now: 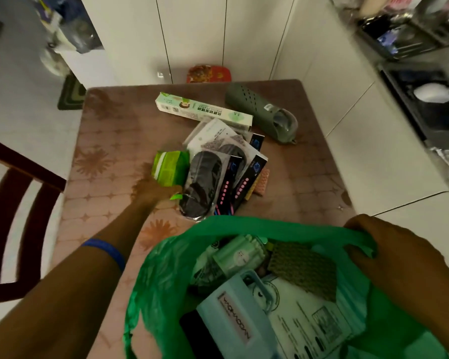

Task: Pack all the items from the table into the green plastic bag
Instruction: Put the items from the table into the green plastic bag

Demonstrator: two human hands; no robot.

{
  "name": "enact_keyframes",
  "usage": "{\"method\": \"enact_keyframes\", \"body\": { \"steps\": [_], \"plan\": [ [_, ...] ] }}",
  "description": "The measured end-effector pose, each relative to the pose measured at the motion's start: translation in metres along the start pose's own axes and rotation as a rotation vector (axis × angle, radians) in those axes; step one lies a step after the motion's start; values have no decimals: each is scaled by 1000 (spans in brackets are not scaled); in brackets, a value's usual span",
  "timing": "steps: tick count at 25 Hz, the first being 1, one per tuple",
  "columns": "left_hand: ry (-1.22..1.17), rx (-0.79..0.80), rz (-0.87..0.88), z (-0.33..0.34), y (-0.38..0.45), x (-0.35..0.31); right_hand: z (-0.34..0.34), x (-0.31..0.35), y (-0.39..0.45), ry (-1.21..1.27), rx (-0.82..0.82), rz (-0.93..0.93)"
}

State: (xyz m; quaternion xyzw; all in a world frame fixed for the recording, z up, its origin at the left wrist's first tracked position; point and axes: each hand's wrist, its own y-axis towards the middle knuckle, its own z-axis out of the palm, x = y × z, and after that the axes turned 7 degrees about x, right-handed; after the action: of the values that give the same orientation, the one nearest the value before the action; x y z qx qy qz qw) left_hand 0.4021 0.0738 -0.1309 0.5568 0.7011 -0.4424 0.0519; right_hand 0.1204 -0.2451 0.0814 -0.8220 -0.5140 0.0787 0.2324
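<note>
holding the green plastic bag (166, 268) mouth apart, right hand (399, 257) grip curled round its rim at the surface (296, 182) near edge; left hand (153, 189) grip pinching a green packet (170, 169) beside the item pile.

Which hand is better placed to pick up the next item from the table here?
The left hand. It is already out over the table, its fingers at the green packet beside the pile. The right hand grips the rim of the green plastic bag, holding it open, so it is occupied.
</note>
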Motion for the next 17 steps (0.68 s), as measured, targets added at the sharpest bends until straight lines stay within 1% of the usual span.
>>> {"method": "enact_keyframes", "body": {
  "steps": [1, 2, 3, 4, 5, 6, 7, 8, 9, 10, 11, 13, 15, 16, 17],
  "plan": [
    [-137, -4, -41, -6, -17, -5, 1, -3, 1, -5, 37, 4],
    [-297, -17, -38, -13, -41, -11, 2, -5, 1, -17, 92, 0],
    [-432, -28, 6, -23, -67, -13, 3, -8, 0, -45, 162, -16],
    [-518, -49, 87, -32, -99, -15, 4, -10, -1, -70, 220, -45],
    [-558, -55, 171, -43, -132, -16, 5, -12, -3, -83, 249, -72],
    [-575, -24, 279, -52, -168, -19, 4, -16, -6, -85, 251, -90],
    [-572, 54, 365, -61, -203, -25, 3, -20, -9, -75, 240, -104],
    [-537, 177, 446, -65, -238, -34, 1, -24, -11, -47, 228, -119],
    [-445, 288, 491, -65, -268, -45, -1, -27, -11, -3, 212, -142],
    [-292, 364, 539, -57, -295, -59, -4, -31, -13, 52, 192, -172],
    [-88, 374, 579, -43, -316, -71, -9, -34, -13, 110, 164, -200],
    [332, 299, 672, 3, -342, -86, -23, -39, -11, 206, 85, -249],
    [677, 192, 695, 53, -352, -89, -35, -45, -8, 246, 21, -287],
    [783, 149, 681, 73, -354, -86, -39, -47, -8, 243, 13, -307],
    [826, 135, 654, 86, -355, -81, -40, -49, -7, 227, 9, -322]
  ]
}}
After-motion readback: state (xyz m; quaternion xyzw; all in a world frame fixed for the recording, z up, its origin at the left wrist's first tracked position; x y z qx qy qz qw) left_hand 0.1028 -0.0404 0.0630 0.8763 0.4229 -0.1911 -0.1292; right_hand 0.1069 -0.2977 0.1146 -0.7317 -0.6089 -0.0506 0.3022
